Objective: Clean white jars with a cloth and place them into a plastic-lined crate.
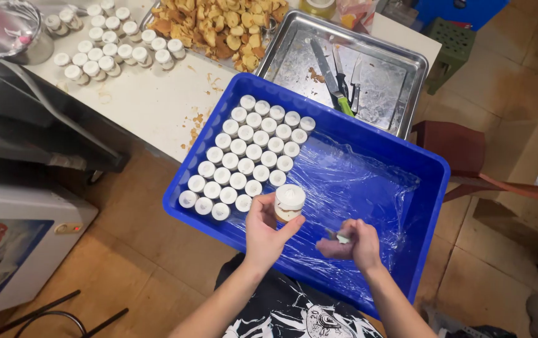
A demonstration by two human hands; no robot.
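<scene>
Small white-lidded round plastic jar (289,203) clamped upright in left hand (266,233), just right of the filled rows in the clear-film-lined blue plastic crate (425,206) — right hand (355,245) close beside, pinched shut on a small pale utensil (342,236)

Jars (244,156) fill crate's (433,188) left; tray (406,56) behind

Blue crate (369,134), white-lidded jars (250,156), green-handled knife (338,94)
</scene>
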